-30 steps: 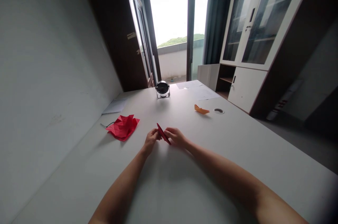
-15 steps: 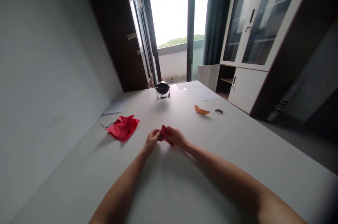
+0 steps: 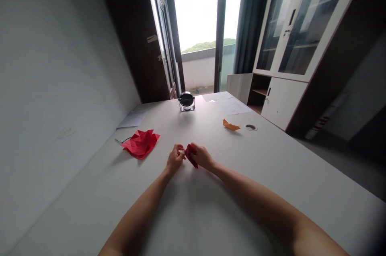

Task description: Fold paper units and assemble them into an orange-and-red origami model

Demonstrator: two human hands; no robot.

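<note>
A small piece of folded red paper [image 3: 192, 158] stands tilted between my hands, just above or touching the white table. My right hand [image 3: 202, 157] is closed around its right side, covering part of the folds. At its left edge, my left hand [image 3: 175, 159] has thumb and fingers curled in, with the fingertips seeming to pinch the paper's edge. To the left lies a creased, opened red paper sheet [image 3: 141, 144] with a dark cord poking out behind it. An orange folded paper boat [image 3: 231, 125] sits farther off on the right.
A round black device on a silver stand [image 3: 187, 101] is at the table's far end. White paper sheets [image 3: 237, 107] lie behind the boat, another [image 3: 132, 119] by the left wall. A cable hole [image 3: 251, 127] is in the white table [image 3: 241, 159]. Cabinets [image 3: 283, 99] stand beyond.
My left fingers have lifted and spread slightly at the paper's left edge. The folded red paper has turned a little in my right hand. The view has shifted slightly.
</note>
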